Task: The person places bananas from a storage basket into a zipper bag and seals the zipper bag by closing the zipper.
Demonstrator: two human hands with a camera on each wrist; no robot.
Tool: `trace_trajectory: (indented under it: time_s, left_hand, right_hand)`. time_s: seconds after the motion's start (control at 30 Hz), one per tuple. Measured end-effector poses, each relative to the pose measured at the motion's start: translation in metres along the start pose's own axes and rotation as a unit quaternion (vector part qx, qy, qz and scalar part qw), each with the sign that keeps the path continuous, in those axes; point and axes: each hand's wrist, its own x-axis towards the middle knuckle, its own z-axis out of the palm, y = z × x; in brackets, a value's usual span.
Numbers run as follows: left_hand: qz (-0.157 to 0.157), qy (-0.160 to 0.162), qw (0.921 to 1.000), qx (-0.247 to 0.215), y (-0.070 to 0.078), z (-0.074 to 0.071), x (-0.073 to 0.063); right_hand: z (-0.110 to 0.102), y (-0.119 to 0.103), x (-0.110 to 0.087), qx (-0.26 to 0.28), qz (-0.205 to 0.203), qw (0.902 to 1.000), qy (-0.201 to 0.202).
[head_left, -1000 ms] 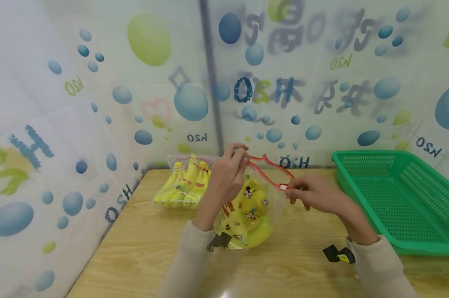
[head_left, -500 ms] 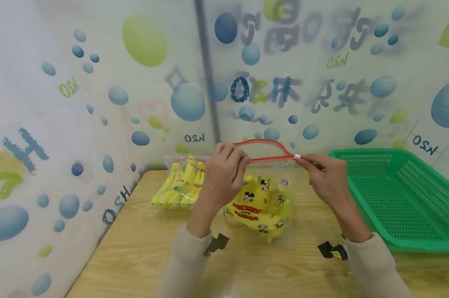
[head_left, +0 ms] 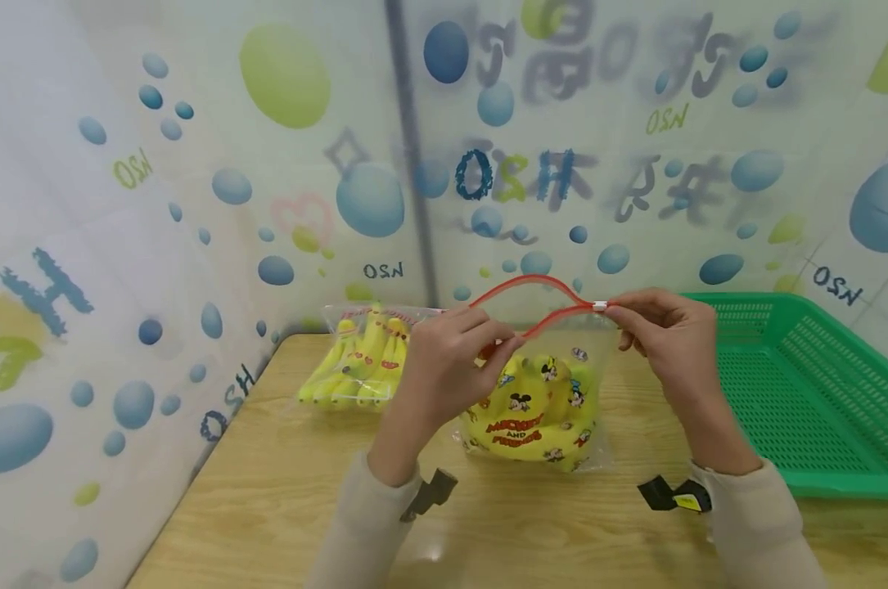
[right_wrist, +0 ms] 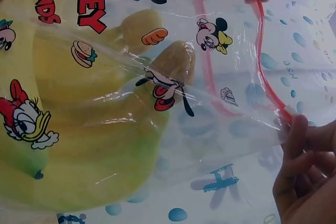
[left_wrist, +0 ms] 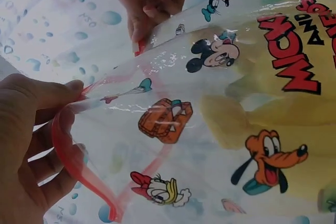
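A clear zip bag [head_left: 594,348] printed with cartoon characters and a red zip edge is held upright over the table, with yellow bananas [right_wrist: 100,140] inside. Its mouth gapes between the two red strips. My left hand [head_left: 451,360] pinches the near strip at the left part of the mouth, thumb on the outside in the left wrist view. At the right corner my right hand [head_left: 668,335] pinches the end of the zip, right at the white slider [head_left: 599,306]. A second clear bag [head_left: 355,352] of bananas lies behind my left hand.
A green plastic basket [head_left: 790,483] with slotted sides stands at the right, partly behind my right forearm. The wooden table [head_left: 267,491] meets a wall sheet [head_left: 311,164] printed with bubbles at its back and left.
The bag has swung upright and spread out to the right. My right hand has risen and moved right with the zip end, and my left hand has shifted its hold along the strip.
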Motion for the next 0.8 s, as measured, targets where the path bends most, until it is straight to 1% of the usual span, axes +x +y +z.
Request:
trace_trajectory:
  time_s: [0.07, 0.13, 0.2, 0.27, 0.33, 0.4, 0.5, 0.63, 0.73, 0.8]
  left_hand:
    - [-0.008, -0.012, 0.9999, 0.001, 0.005, -0.002, 0.000]
    - [-0.019, -0.022, 0.9996, 0.003, 0.010, -0.003, 0.002]
    - [-0.031, -0.033, 0.9989, 0.016, 0.016, -0.003, 0.004]
    - [-0.034, -0.049, 0.9968, 0.053, 0.023, -0.002, 0.007]
    - [-0.032, -0.071, 0.9913, 0.107, 0.032, -0.001, 0.012]
    - [-0.022, -0.090, 0.9829, 0.159, 0.042, 0.002, 0.017]
    - [-0.010, -0.111, 0.9704, 0.214, 0.057, 0.010, 0.027]
    - [-0.014, -0.144, 0.9570, 0.252, 0.074, 0.026, 0.041]
    - [-0.024, -0.141, 0.9539, 0.264, 0.081, 0.036, 0.048]
    - [-0.030, -0.131, 0.9545, 0.266, 0.082, 0.039, 0.052]
  right_hand:
    - [-0.002, 0.000, 0.000, 0.023, -0.004, 0.9992, -0.033]
    - [-0.003, -0.001, 0.000, 0.020, -0.021, 0.9977, -0.061]
    - [-0.002, -0.002, -0.001, 0.005, -0.038, 0.9965, -0.075]
    - [0.001, -0.003, -0.003, -0.019, -0.052, 0.9955, -0.076]
    - [0.003, -0.004, -0.004, -0.045, -0.065, 0.9942, -0.073]
    - [0.005, -0.005, -0.004, -0.056, -0.076, 0.9928, -0.073]
    - [0.007, -0.004, -0.005, -0.070, -0.100, 0.9897, -0.075]
    - [0.007, -0.004, -0.004, -0.083, -0.146, 0.9824, -0.080]
    - [0.007, -0.003, -0.005, -0.090, -0.172, 0.9777, -0.079]
    - [0.006, -0.003, -0.005, -0.091, -0.183, 0.9760, -0.075]
